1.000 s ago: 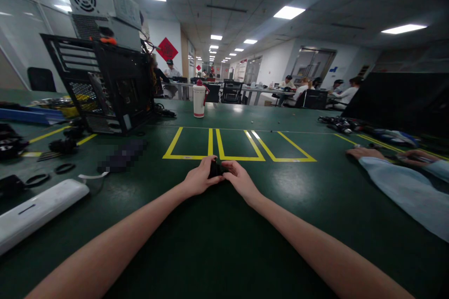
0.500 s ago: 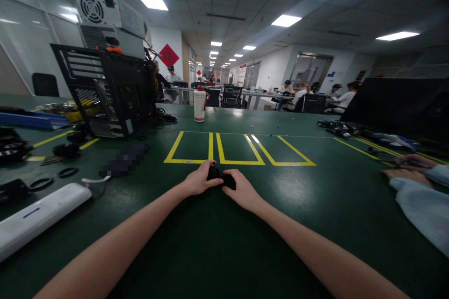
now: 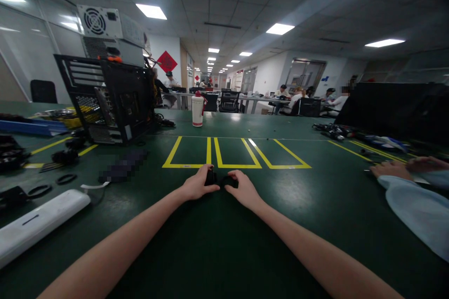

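My left hand [image 3: 197,185] is closed around a small black object [image 3: 211,177], thumb in front and fingers behind. Its exact kind is too dark to make out. A dark, curved ring-like piece [image 3: 228,181] is pinched in my right hand [image 3: 244,190], between thumb and fingers. A narrow gap separates the two pieces, both low over the green tabletop [image 3: 224,243]. My hands are just in front of the yellow tape outlines [image 3: 238,166].
To the left stand a black computer case [image 3: 122,103] with power supplies on top, a white power bank-like box [image 3: 42,224] and black rings [image 3: 66,179]. A white cup [image 3: 198,111] stands ahead. At right are another person's hands [image 3: 393,170] and a black screen [image 3: 393,112].
My hands have drawn slightly apart, and the gap between the two black pieces now shows. The other person's hands at right have shifted left. The camera view has tilted slightly.
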`<state>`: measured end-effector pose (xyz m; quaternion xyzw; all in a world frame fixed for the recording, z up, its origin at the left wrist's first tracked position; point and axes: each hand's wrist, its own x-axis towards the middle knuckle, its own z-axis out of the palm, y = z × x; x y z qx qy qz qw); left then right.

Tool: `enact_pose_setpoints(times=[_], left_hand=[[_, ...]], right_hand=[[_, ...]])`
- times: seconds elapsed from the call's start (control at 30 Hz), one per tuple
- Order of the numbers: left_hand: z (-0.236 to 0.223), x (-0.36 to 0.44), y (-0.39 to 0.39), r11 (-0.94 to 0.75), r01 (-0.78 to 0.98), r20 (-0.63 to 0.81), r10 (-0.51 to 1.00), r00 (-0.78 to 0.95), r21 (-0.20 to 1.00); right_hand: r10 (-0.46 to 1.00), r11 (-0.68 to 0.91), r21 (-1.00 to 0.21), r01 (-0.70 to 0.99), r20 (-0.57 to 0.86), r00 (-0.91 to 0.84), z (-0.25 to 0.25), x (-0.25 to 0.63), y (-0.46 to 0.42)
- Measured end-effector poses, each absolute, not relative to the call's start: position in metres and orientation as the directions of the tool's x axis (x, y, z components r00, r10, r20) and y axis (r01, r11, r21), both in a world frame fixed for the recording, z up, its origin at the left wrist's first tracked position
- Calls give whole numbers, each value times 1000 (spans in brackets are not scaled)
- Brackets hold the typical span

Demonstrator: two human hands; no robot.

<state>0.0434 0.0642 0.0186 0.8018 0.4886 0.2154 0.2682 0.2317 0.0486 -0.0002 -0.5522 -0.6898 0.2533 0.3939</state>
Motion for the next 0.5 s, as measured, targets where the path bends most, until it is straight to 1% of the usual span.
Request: enact_pose_setpoints(times=[0.1, 0.17, 0.2, 0.3, 0.4, 0.47, 0.5], left_hand=[[19, 40, 45, -402, 662, 98, 889, 446, 632], [21, 34, 21, -423, 639, 100, 873, 478, 642], [22, 31, 6, -429, 624, 92, 863, 497, 653], [25, 19, -39, -424, 604, 86, 858, 507, 675], [25, 6, -79, -393, 606, 19, 848, 530, 692], [20, -2, -98, -364, 603, -12, 850, 527, 710], [15, -6, -105, -336, 611, -34, 858, 512, 717]], right_hand=[[987, 157, -891, 426, 147, -56, 6, 224, 27], [991, 110, -936, 334, 75, -115, 10, 215, 3], [984, 123, -941, 314, 75, -162, 12, 211, -10], [972, 114, -950, 292, 46, -229, 21, 198, -54], [933, 73, -974, 213, -8, -359, 28, 186, -89], [906, 35, -972, 234, -68, -417, 26, 177, -104], [900, 11, -959, 283, -114, -422, 24, 171, -109]])
